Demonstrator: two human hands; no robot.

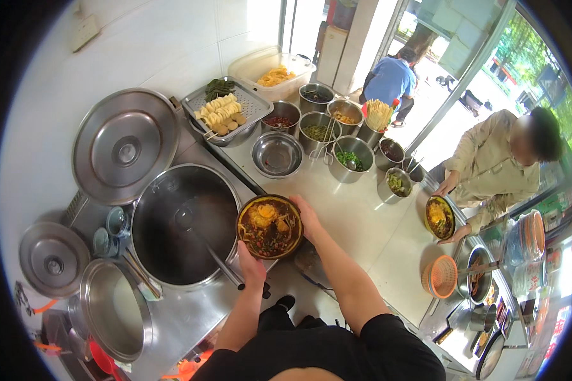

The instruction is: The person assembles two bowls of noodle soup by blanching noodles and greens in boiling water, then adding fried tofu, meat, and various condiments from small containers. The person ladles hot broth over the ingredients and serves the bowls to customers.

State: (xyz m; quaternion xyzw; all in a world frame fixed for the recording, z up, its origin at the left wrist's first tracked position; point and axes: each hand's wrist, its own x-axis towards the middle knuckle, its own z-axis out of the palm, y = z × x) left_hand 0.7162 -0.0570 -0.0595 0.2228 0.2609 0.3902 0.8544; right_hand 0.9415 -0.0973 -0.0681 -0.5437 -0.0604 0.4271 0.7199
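A bowl of dark broth with noodles, chopped toppings and an egg-like yellow piece [270, 227] is held up between my two hands. My left hand [251, 265] grips its lower left rim, while my right hand [307, 218] clasps the right side. Just left of the bowl stands a large steel stockpot [145, 243] of dark liquid, with a ladle [219, 262] leaning across its rim. Behind the bowl a steel basin [277, 155] sits on the counter, near a steel pot of chopped green onion [350, 161] with a spoon in it.
Several steel topping pots [317, 132], a perforated tray of skewers [255, 102] and a plastic tub [300, 71] line the back. A co-worker [493, 157] at right holds a similar bowl [439, 217] above orange baskets [441, 276]. A pot of whitish liquid [145, 324] and large lids [93, 157] are at left.
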